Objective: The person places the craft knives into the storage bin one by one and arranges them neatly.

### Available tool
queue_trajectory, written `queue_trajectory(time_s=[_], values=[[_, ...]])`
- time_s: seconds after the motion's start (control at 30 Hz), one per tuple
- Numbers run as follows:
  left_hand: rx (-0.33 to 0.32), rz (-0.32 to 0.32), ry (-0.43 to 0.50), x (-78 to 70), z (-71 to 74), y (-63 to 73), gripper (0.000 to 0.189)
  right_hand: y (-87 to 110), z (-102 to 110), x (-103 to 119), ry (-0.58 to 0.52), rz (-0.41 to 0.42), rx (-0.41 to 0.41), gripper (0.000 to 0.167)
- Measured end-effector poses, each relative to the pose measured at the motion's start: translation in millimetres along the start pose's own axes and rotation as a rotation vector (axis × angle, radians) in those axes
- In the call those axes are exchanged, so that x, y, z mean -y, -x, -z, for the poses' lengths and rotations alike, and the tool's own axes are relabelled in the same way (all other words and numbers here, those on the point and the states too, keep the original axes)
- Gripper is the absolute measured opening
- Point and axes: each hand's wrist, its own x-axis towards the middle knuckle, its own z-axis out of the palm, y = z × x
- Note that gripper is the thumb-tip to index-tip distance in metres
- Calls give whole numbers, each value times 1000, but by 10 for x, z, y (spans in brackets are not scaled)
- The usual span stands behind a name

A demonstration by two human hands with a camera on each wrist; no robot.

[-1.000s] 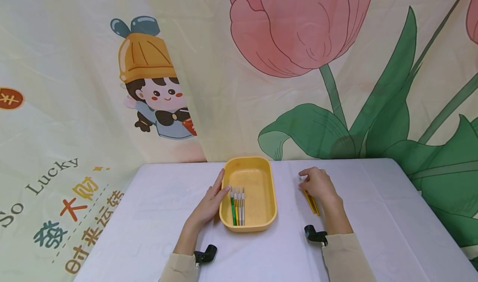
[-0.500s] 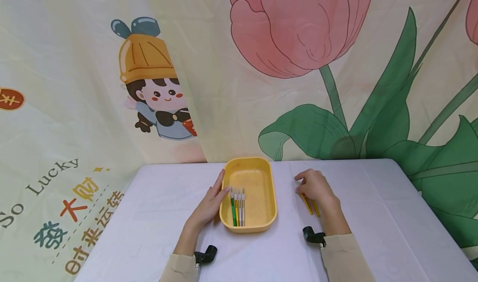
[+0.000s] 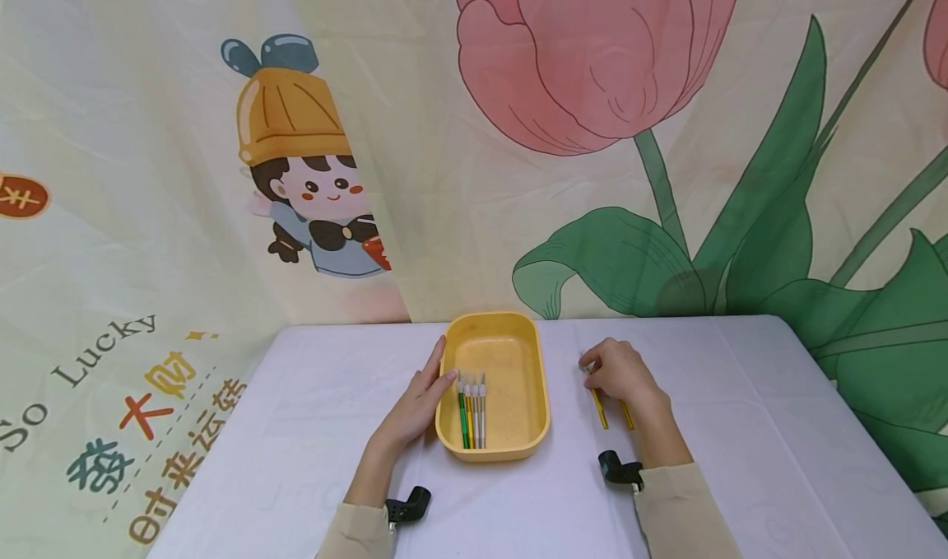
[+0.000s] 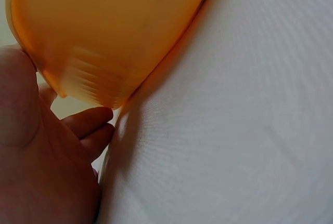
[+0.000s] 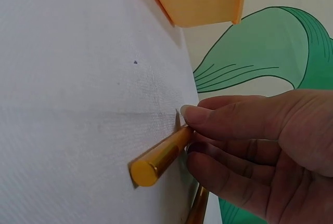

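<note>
My left hand [image 3: 415,402] holds the left side of a yellow tray [image 3: 536,394], thumb over its rim and fingers along the outer wall [image 4: 114,37]. Inside the tray several slim craft knives [image 3: 471,417] lie side by side, green, gold and silver, with clear caps. To the tray's right, my right hand [image 3: 624,371] pinches a gold craft knife [image 5: 165,155] near its tip end, between thumb and fingers. The butt end of that knife points back towards me, close to the cloth. A second gold craft knife [image 3: 627,415] lies beside it, partly hidden under the hand.
A white cloth [image 3: 296,427] covers the table. Behind its far edge hangs a printed backdrop [image 3: 444,213] with a tulip and a cartoon figure. Black wrist cameras [image 3: 620,468] sit on both wrists.
My right hand has shifted slightly left towards the tray, drawing one gold craft knife away from the other, so the gap between them is wider. The left hand and tray stay put.
</note>
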Motion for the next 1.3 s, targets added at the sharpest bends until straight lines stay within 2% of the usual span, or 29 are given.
queue_trajectory(time_s=[0.33, 0.67, 0.97, 1.3], values=[[-2, -30, 9, -5, 3, 3, 64, 3, -31, 15, 7, 10, 33, 37], [25, 17, 20, -169, 31, 22, 68, 8, -15, 37, -9, 8, 59, 38], [0, -16, 7, -11, 7, -13, 64, 0, -24, 18, -28, -14, 69, 38], [0, -19, 14, 11, 2, -6, 64, -10, -39, 16, -56, -34, 77, 39]])
